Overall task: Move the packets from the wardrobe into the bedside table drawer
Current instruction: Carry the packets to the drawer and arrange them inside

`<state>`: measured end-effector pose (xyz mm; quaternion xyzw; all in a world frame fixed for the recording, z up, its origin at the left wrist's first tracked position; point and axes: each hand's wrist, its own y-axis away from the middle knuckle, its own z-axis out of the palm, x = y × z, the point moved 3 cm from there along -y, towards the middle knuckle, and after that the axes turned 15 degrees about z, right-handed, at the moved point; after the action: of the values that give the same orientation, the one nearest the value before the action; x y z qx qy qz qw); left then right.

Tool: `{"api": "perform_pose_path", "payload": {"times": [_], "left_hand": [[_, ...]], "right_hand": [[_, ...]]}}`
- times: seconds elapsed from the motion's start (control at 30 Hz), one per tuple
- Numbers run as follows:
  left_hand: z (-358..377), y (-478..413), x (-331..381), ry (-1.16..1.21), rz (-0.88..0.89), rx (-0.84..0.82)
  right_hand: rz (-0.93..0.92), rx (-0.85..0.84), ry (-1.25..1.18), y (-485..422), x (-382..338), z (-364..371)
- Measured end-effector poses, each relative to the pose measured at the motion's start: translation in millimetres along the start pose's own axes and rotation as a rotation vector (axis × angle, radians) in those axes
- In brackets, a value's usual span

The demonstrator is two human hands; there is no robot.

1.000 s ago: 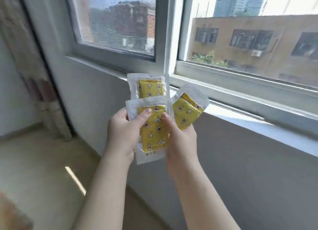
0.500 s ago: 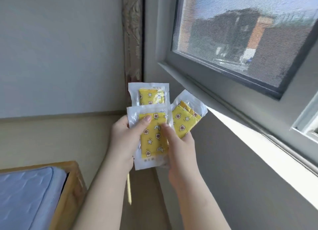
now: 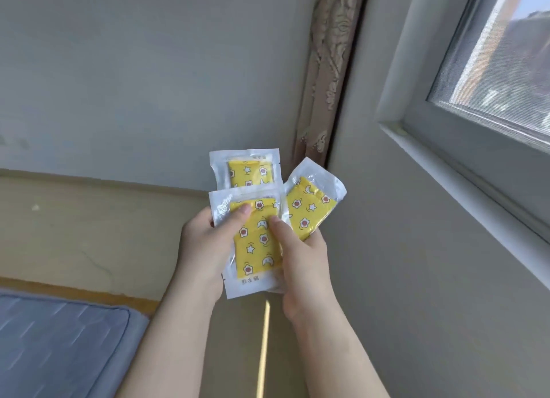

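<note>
A blue mattress [image 3: 59, 341] lies lower left; a patterned curtain [image 3: 330, 70] hangs beside the window [image 3: 491, 79]. Left hand [image 3: 205, 245] and right hand [image 3: 300, 257] hold three yellow packets [image 3: 256, 248] fanned mid-air, fingers [image 3: 238, 216] curled round them.

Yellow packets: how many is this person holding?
3. The left hand and right hand pinch the front packet; the rear packet pokes up behind it; the tilted packet fans out rightward. Others may hide behind.

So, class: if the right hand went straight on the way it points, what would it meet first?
Beyond the packets the right hand grips, probably the grey wall left of the curtain; depth is unclear.
</note>
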<state>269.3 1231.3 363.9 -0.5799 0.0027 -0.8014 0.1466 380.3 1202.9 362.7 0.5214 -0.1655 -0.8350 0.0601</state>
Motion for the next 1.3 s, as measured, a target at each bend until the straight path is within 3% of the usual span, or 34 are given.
{"api": "perform_pose_path", "payload": {"times": [0.33,0.57,0.9,1.1,1.3], "left_hand": [[4.0,-237.5,-20.4,-0.035,0.008,0.078],[-34.8,-371.4,-50.4,-0.077,0.070,0.280],[-21.6,-614.2,-97.7,-0.151,0.136,0.474],[-63.6,-715.4,-109.6,-0.212,0.145,0.650],[-127.6,-829.6,-121.9,-0.208,0.191,0.710]], "right_hand": [[0.040,-0.085,0.002,-219.9,-64.4,100.4],[0.156,-0.300,0.080,-365.3,-65.2,175.5],[0.231,-0.464,0.146,-617.3,-125.8,268.5],[0.321,-0.551,0.195,-716.1,-121.7,345.6],[0.344,-0.565,0.244,-813.5,-104.5,440.7]]}}
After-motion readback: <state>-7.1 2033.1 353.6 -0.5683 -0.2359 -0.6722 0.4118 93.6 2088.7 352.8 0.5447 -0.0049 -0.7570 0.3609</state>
